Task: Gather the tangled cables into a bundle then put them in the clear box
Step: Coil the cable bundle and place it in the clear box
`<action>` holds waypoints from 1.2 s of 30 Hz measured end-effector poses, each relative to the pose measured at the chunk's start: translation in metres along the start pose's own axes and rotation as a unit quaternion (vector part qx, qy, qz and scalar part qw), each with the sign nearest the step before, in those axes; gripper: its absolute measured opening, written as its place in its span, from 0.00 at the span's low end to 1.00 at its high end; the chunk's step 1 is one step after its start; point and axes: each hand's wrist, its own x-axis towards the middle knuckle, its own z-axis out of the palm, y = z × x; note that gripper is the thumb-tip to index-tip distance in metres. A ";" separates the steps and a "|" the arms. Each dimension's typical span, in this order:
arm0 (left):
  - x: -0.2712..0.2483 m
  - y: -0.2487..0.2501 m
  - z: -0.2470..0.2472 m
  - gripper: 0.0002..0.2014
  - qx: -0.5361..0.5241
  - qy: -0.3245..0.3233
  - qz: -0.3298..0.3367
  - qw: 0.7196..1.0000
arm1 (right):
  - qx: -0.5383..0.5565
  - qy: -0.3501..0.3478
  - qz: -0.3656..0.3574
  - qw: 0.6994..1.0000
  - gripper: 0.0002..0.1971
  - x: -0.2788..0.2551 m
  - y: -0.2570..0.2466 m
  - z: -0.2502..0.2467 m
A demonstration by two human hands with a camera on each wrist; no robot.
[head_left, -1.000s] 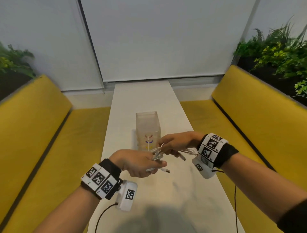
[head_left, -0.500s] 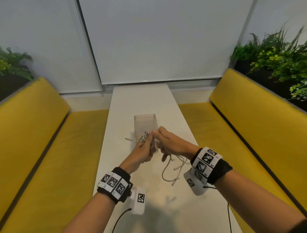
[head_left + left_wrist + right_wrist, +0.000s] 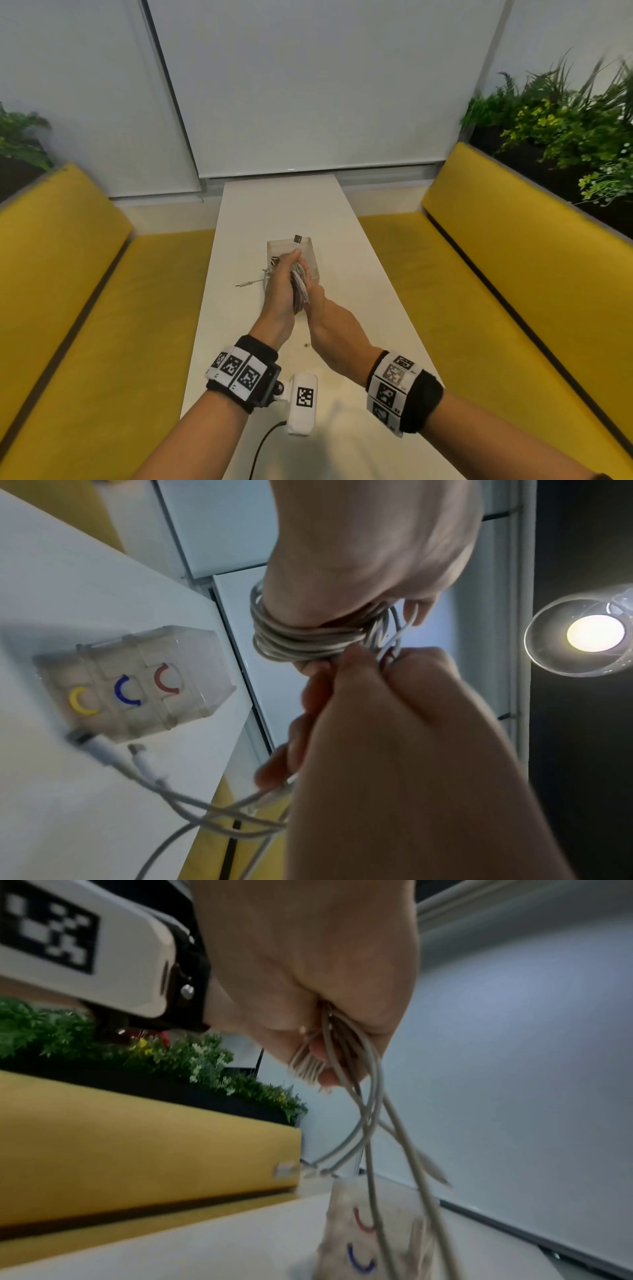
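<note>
With both my left hand and right hand clenched round the cables just above the box, I judged loose plug ends needed tucking in first.

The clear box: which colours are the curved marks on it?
Yellow, blue and red, on the box; clearest in the left wrist view.

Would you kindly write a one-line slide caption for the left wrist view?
Both hands grip a coil of white cables beside the clear box on the white table.
</note>
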 end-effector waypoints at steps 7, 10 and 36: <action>0.001 0.009 -0.006 0.18 0.035 -0.100 0.022 0.994 | 0.259 -0.036 0.068 0.963 0.06 -0.005 0.005 0.006; -0.004 0.016 -0.005 0.16 0.014 -0.205 0.015 0.979 | 0.307 -0.131 0.068 0.940 0.19 -0.005 0.013 0.006; -0.010 0.002 -0.029 0.11 0.593 -0.355 -0.020 0.722 | 0.301 -0.369 0.142 0.868 0.28 0.034 0.003 -0.076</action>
